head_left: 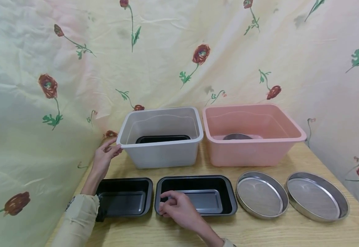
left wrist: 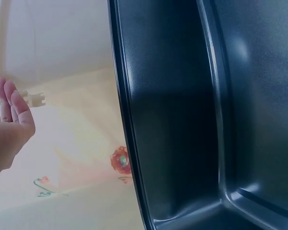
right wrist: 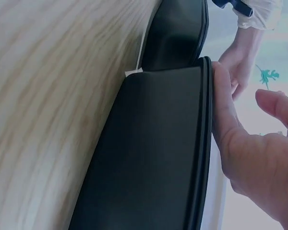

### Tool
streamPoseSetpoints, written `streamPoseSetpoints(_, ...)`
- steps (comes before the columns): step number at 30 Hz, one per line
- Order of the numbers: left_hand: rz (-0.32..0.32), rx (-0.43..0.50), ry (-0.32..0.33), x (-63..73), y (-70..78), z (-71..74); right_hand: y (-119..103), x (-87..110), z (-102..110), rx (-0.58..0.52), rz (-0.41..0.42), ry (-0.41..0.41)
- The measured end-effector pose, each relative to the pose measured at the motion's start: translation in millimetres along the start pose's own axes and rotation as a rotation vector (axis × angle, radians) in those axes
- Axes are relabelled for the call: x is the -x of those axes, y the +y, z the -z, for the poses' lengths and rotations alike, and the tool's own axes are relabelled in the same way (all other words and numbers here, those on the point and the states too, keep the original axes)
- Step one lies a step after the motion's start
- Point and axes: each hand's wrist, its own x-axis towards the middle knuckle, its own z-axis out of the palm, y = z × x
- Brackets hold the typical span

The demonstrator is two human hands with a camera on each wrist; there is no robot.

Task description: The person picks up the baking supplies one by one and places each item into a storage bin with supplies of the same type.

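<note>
My left hand reaches to the front left corner of a white plastic bin, its fingers touching the rim. In the left wrist view the fingers of that hand are fairly straight beside the bin's wall. My right hand hovers at the left end of a black loaf pan, holding nothing, fingers loosely bent. The right wrist view shows the thumb apart from the fingers, by the pan's rim; contact is unclear. A second black loaf pan lies below the left hand, partly covered by the left forearm.
A pink bin stands right of the white one, with a round metal pan inside. Inside the white bin is a black pan. Two round metal pans lie at the table's right. Flowered cloth hangs behind.
</note>
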Motion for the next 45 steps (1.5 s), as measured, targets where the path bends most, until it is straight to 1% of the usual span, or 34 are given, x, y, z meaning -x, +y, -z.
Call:
streamPoseSetpoints(5, -0.011, 0.011, -0.01, 1.0, -0.1, 0.0, -2.4, -0.5, -6.1, -0.009, -0.017, -0.036)
streamPoseSetpoints(8, -0.019, 0.018, -0.013, 1.9, 0.6, -0.1, -3.5, -0.8, -10.0, 0.005, -0.025, -0.042)
streamPoseSetpoints(16, -0.021, 0.046, -0.008, 2.5, 1.6, -2.0, -4.0, -3.6, -19.2, 0.106, 0.007, -0.023)
streamPoseSetpoints(22, -0.014, 0.049, -0.018, 3.1, 1.7, -1.5, -5.8, -5.7, -24.5, 0.16, -0.009, -0.025)
streamPoseSetpoints(27, -0.009, 0.058, -0.023, 2.7, 1.8, -1.2, -7.1, -7.2, -29.6, 0.213, -0.04, -0.02)
streamPoseSetpoints(32, -0.007, 0.068, -0.015, 2.9, 2.9, -2.2, -7.4, -6.5, -33.9, 0.226, -0.06, -0.007)
streamPoseSetpoints(39, -0.022, 0.079, -0.016, 3.8, 2.9, -2.1, -7.1, -6.8, -37.1, 0.237, -0.088, 0.002)
streamPoseSetpoints(45, -0.024, 0.083, -0.013, 3.2, 1.7, -2.2, -6.9, -6.8, -41.3, 0.298, -0.061, 0.027)
